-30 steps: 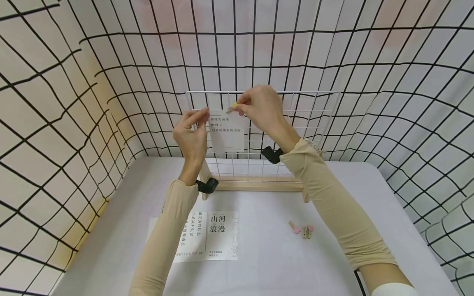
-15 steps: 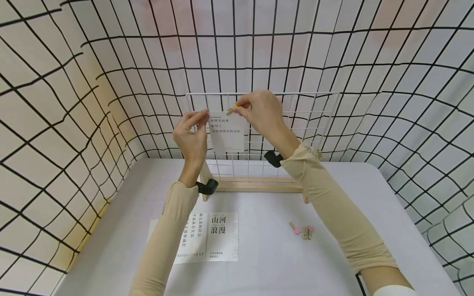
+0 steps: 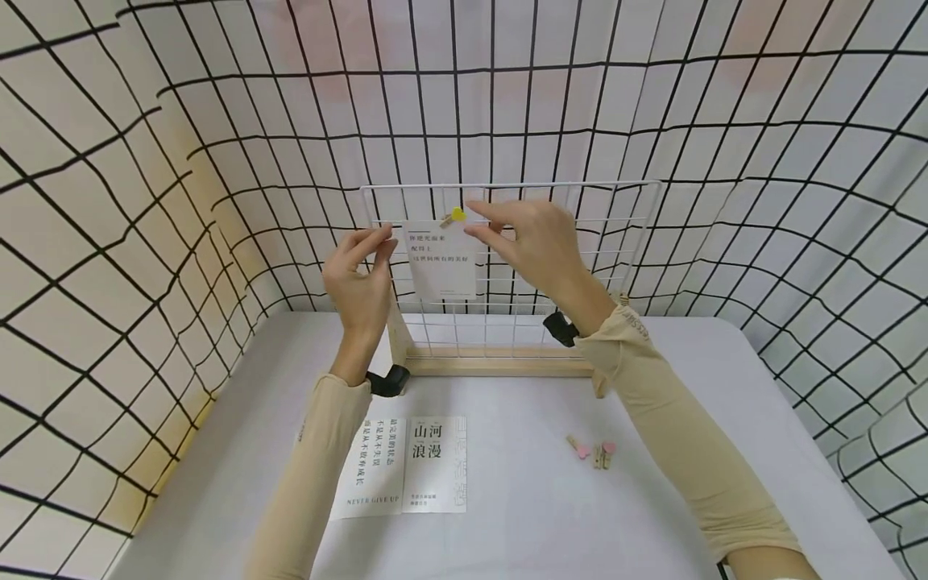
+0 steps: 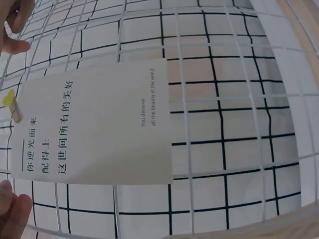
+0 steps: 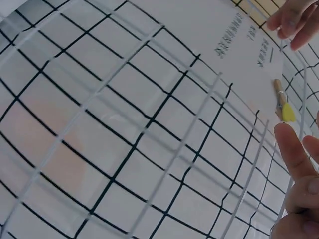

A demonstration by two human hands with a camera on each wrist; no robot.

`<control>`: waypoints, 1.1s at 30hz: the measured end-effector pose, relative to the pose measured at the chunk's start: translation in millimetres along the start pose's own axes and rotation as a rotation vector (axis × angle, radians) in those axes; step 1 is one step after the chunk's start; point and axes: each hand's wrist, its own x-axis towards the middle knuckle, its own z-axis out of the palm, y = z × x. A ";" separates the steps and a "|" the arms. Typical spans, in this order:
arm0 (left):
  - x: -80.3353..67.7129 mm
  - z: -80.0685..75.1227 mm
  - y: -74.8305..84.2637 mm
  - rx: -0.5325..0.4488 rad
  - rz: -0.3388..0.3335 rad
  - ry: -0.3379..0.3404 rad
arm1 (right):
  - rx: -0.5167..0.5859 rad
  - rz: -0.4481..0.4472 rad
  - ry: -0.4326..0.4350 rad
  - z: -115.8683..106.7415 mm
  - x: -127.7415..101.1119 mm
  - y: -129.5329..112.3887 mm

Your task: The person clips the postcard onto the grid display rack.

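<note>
A yellow clip (image 3: 453, 216) pins the card (image 3: 441, 258) to the grid (image 3: 616, 211); both the left hand (image 3: 360, 278) and right hand (image 3: 540, 240) hover open, holding nothing. Only the head view shows cards (image 3: 433, 463) and clips (image 3: 596, 452) on the surface (image 3: 551, 515).

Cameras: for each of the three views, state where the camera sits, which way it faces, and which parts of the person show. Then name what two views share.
Head: worn on the head, looking forward and down at the white wire grid on its wooden stand; left hand, right hand and both sleeves show.
Left wrist: faces the clipped card up close; only fingertips at the edges.
Right wrist: looks along the grid at the yellow-tipped peg; fingers show.
Shared: both wrist views show card and peg.
</note>
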 end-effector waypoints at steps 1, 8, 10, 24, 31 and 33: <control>-2.3 -3.0 0.2 0.005 0.004 -0.008 | -0.003 -0.013 0.007 -0.3 -4.6 1.4; -38.4 -29.5 -3.8 0.076 0.066 -0.178 | -0.015 -0.067 0.026 -3.2 -56.6 14.1; -54.7 -37.7 -10.4 0.109 0.096 -0.235 | -0.007 -0.074 0.020 -2.2 -77.6 19.5; -148.3 -71.4 -57.4 0.242 -0.083 -0.829 | -0.034 0.162 -0.252 0.3 -218.6 58.4; -159.4 -84.8 -71.2 0.321 -0.283 -1.038 | 0.024 0.351 -0.450 1.5 -271.4 60.7; -163.0 -86.3 -73.6 0.335 -0.307 -1.066 | 0.047 0.388 -0.475 1.8 -282.9 57.7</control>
